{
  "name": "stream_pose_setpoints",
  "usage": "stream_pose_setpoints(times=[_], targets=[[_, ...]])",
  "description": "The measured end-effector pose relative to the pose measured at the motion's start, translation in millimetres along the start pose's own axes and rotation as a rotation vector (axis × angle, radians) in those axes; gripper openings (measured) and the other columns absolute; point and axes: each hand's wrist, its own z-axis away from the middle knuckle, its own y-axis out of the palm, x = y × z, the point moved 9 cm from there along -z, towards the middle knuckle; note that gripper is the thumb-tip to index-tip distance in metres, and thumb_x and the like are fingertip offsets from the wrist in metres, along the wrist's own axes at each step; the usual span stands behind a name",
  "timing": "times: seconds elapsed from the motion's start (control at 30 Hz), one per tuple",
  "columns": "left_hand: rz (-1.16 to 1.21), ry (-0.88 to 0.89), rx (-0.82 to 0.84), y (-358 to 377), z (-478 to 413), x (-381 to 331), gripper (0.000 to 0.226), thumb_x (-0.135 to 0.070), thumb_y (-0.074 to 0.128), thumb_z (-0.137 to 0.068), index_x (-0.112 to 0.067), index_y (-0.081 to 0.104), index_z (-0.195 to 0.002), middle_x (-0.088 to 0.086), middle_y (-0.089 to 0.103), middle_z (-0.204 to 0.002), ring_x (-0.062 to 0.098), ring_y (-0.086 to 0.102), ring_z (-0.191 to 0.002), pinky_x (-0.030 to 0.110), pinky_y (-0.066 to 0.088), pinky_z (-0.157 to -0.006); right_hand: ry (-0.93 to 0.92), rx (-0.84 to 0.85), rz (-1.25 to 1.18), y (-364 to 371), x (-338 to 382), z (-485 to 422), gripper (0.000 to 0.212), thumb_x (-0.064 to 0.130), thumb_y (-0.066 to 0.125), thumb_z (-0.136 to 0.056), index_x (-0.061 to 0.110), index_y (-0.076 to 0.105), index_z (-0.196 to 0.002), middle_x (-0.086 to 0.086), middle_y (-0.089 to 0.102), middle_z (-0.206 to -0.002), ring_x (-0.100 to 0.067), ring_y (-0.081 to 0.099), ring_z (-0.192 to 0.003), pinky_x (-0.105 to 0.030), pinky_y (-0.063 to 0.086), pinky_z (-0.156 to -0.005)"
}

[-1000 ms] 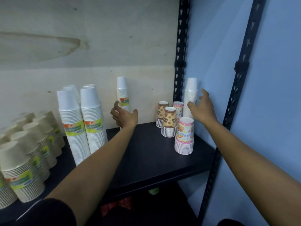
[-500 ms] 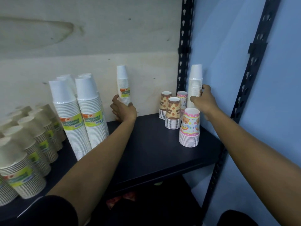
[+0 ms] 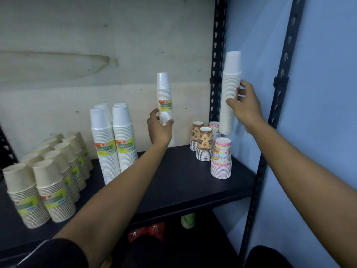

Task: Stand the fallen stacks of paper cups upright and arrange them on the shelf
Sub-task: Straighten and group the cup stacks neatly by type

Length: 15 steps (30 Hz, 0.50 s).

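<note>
My left hand (image 3: 160, 129) grips the lower part of a slim white cup stack with a green label (image 3: 164, 97), held upright above the dark shelf (image 3: 173, 182) near the back wall. My right hand (image 3: 244, 108) grips a taller plain white cup stack (image 3: 230, 89), lifted off the shelf and slightly tilted, beside the rear right upright. Both stacks hang clear of the shelf surface.
Two tall white labelled stacks (image 3: 114, 144) stand left of centre. Several beige stacks (image 3: 50, 175) fill the left end. Short patterned cup stacks (image 3: 204, 142) and a pink dotted stack (image 3: 221, 159) stand at the right. Black perforated posts (image 3: 217, 60) frame the shelf; a blue wall lies right.
Both hands closed on their white stacks and lifted them off the shelf. The right stack rose well above the patterned cups.
</note>
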Motion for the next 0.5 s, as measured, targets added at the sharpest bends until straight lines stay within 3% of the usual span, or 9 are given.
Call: stream_pose_setpoints(times=[0.17,0.33,0.43,0.5], targets=[[-0.048,0.181,0.077,-21,35,-64,0.061,-0.034,0.075,-0.088,-0.030,0.048,-0.143,-0.002,0.062,-0.133,0.019,0.062,-0.114,0.045,0.053,-0.100,-0.084,-0.020,-0.067,-12,51,22,0.062,0.020,0.073,-0.091,0.028,0.045,-0.146,0.006,0.058,-0.137,-0.017,0.061,-0.115,-0.033,0.050,-0.099],[-0.195,0.384,0.068,-74,81,-113,0.064,-0.058,0.068,-0.084,-0.035,0.048,-0.140,-0.009,0.063,-0.128,0.013,0.064,-0.109,0.043,0.058,-0.089,-0.154,-0.014,-0.110,-11,87,58,0.060,0.025,0.073,-0.091,0.029,0.046,-0.145,0.012,0.057,-0.129,-0.013,0.060,-0.110,-0.027,0.048,-0.094],[-0.246,0.403,0.036,-115,107,-119,0.064,-0.060,0.070,-0.081,-0.037,0.050,-0.137,-0.014,0.064,-0.120,0.009,0.066,-0.098,0.041,0.059,-0.084,-0.172,0.021,-0.119,7,98,85,0.060,0.027,0.075,-0.089,0.028,0.048,-0.143,0.013,0.059,-0.124,-0.010,0.060,-0.107,-0.015,0.044,-0.085],[-0.260,0.387,0.012,-142,120,-114,0.062,-0.059,0.072,-0.080,-0.041,0.050,-0.136,-0.018,0.063,-0.117,0.007,0.066,-0.093,0.041,0.059,-0.082,-0.185,0.047,-0.117,27,100,105,0.059,0.028,0.078,-0.086,0.028,0.051,-0.139,0.012,0.061,-0.119,-0.009,0.060,-0.106,-0.021,0.048,-0.087]])
